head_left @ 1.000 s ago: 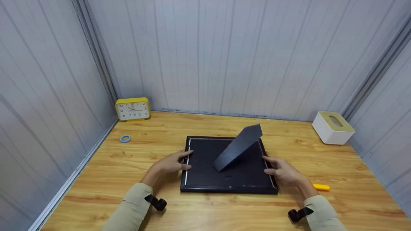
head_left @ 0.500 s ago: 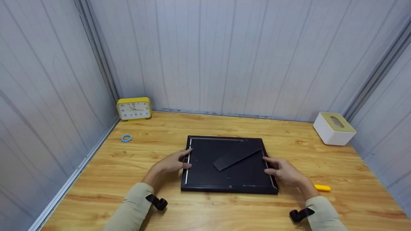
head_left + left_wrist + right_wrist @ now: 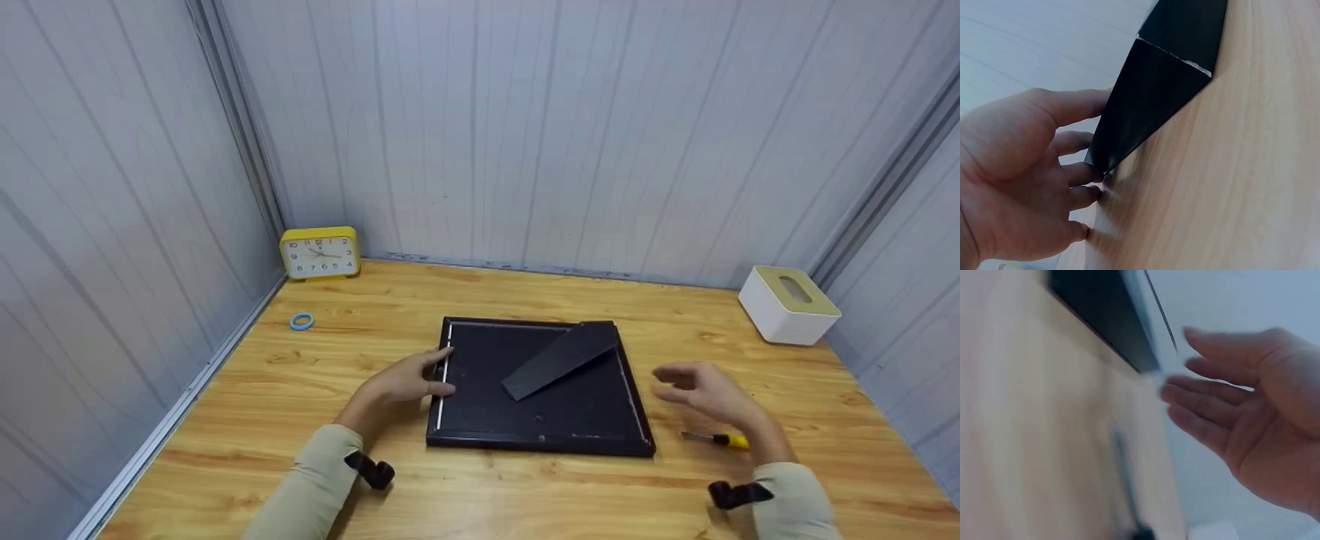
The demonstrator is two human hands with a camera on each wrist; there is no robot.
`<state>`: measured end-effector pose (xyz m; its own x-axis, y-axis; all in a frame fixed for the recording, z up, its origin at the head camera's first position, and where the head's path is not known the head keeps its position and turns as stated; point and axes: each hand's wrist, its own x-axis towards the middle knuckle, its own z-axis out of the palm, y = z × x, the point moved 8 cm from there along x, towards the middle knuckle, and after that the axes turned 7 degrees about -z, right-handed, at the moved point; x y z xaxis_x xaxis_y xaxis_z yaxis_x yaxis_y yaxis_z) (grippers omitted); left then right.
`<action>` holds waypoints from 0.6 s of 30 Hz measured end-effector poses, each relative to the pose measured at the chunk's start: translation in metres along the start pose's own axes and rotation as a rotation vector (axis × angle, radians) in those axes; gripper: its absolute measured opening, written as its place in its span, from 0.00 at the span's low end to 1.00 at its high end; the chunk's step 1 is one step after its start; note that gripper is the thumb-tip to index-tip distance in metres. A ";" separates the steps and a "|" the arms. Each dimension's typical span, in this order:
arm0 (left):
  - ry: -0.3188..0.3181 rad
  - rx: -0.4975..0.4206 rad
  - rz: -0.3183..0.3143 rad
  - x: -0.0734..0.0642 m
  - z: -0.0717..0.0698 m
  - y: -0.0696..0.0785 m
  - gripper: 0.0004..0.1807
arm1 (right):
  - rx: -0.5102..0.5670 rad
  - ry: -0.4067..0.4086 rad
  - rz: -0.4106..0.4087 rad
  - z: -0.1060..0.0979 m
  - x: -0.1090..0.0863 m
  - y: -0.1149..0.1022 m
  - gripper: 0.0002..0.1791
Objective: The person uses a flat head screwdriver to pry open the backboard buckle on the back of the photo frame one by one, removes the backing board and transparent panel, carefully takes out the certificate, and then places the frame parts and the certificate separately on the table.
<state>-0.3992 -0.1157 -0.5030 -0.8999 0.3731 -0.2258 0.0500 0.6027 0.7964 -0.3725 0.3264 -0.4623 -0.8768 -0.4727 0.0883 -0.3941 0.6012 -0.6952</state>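
Note:
A black picture frame (image 3: pixel 480 412) lies face down on the wooden table, its back upward. The easel stand (image 3: pixel 562 358) slants over the back panel, only slightly raised at its wide end. My left hand (image 3: pixel 405 380) holds the frame's left edge, thumb and index finger on top; in the left wrist view the other fingertips meet the lower edge near the tabletop. To the right of the frame, apart from it, my right hand (image 3: pixel 709 390) hovers with fingers extended and nothing in them. Beside its wrist lies a screwdriver (image 3: pixel 724 439) with a yellow and black handle.
A yellow alarm clock (image 3: pixel 321 253) stands at the back left, with a blue ring (image 3: pixel 301 321) in front of it. At the back right is a white tissue box (image 3: pixel 789 304) with a wooden lid. Panel walls (image 3: pixel 495 135) enclose the table on three sides.
The raised stand has dropped down towards the frame's back. My right hand has let go of the frame's right edge and moved right, and more of the screwdriver shows. My left hand stays put.

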 end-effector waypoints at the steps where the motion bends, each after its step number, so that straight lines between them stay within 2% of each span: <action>1: 0.000 -0.003 -0.003 0.000 0.000 0.000 0.44 | -0.008 -0.005 0.012 -0.008 -0.005 0.005 0.28; 4: 0.000 -0.020 -0.013 0.001 0.001 0.000 0.43 | -0.014 -0.056 0.007 -0.026 -0.023 0.019 0.24; 10: 0.002 -0.060 -0.027 0.002 0.000 0.000 0.44 | 0.097 -0.220 -0.053 -0.044 -0.059 0.044 0.16; 14: 0.008 -0.056 -0.026 0.001 0.000 -0.001 0.43 | 0.153 -0.286 0.028 -0.045 -0.075 0.062 0.16; 18: 0.017 -0.036 -0.019 0.001 0.000 -0.001 0.43 | 0.135 -0.301 0.097 -0.042 -0.076 0.070 0.15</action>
<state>-0.3998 -0.1156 -0.5040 -0.9077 0.3495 -0.2321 0.0171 0.5836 0.8118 -0.3445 0.4313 -0.4881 -0.7799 -0.5986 -0.1829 -0.2556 0.5712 -0.7800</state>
